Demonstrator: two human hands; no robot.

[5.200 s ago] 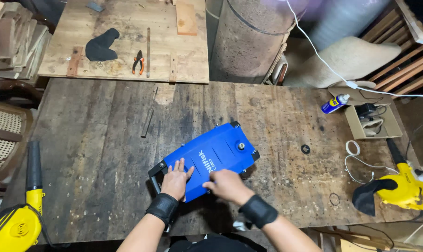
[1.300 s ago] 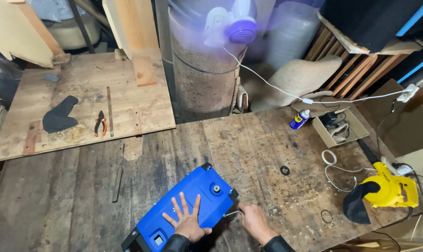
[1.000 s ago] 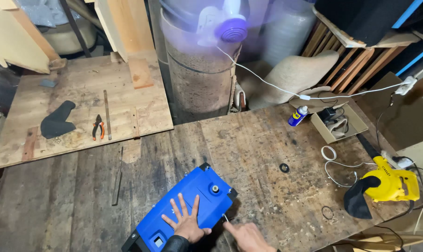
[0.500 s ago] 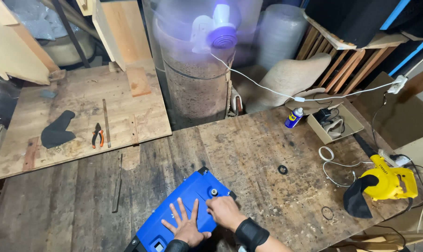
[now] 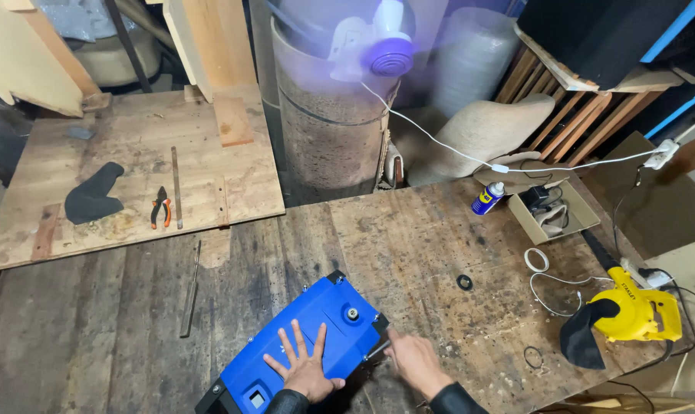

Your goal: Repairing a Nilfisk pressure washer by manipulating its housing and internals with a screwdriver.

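I am looking down on a dark, scarred plank workbench (image 5: 455, 238) that fills the lower frame. At upper left a pale plywood sheet (image 5: 125, 184) lies on it, with boards (image 5: 209, 38) leaning behind. At top centre stands a tall round drum (image 5: 324, 146) with a small white fan (image 5: 378, 50) clipped to its rim; the fan glows bluish. A white cable (image 5: 439, 138) runs from it toward the right edge. At upper right, wooden slats (image 5: 570, 123) lean in a stack beside a pale sack (image 5: 493, 130). The light is dim and warm.
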